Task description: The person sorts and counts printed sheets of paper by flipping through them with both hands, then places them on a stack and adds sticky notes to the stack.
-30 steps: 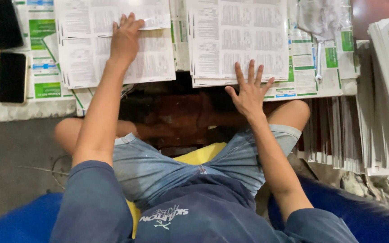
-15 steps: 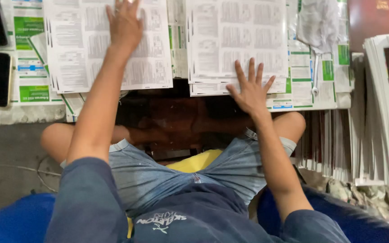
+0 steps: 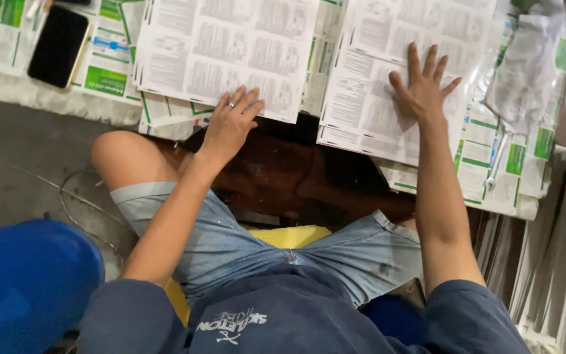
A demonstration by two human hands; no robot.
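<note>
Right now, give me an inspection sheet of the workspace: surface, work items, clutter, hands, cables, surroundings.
Surface: low table covered with green-and-white printed sheets.
Work items: left printed sheet and right printed sheet, both lying flat.
Clutter: black phone at far left; crumpled paper at far right.
Hands: left hand on the near edge of the left sheet, ring on one finger; right hand spread flat on the right sheet.
Cables: thin wire on the floor.
Surroundings: blue seat; paper stack at right.
</note>
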